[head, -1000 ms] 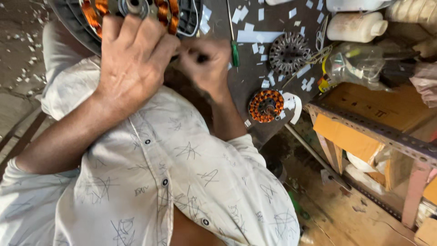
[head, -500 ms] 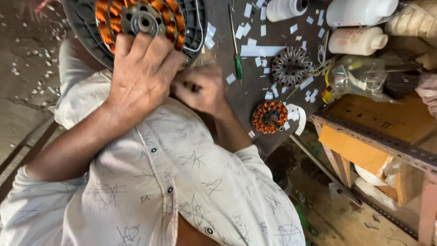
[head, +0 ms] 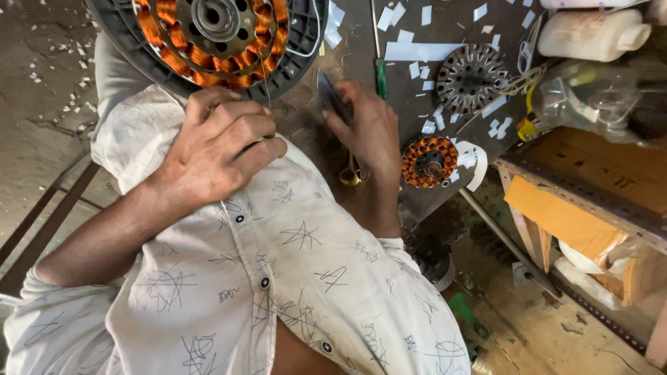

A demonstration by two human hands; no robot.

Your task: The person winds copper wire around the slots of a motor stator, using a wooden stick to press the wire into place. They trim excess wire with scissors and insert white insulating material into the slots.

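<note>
A large fan stator (head: 215, 35) with orange copper windings in a black ring lies at the top of the dark work surface. My left hand (head: 222, 149) is closed just below it and pinches a thin copper wire (head: 266, 83) that runs up to the windings. To the right, my right hand (head: 372, 132) grips a pair of scissors (head: 333, 97). Their dark blades point up and left, and a brass-coloured handle (head: 351, 173) shows under the palm. Both forearms rest over my white patterned shirt.
A small wound stator (head: 429, 161), a bare stator core (head: 472, 76), a green-handled screwdriver (head: 381, 73) and scattered white paper slips (head: 424, 50) lie on the surface. White bottles (head: 590, 33) and a plastic bag (head: 590, 97) sit top right. A wooden rack (head: 590, 201) stands at right.
My hands were pressed together by the big stator. My right hand has drawn away to the right with the scissors now showing, and my left hand has pulled down with the wire.
</note>
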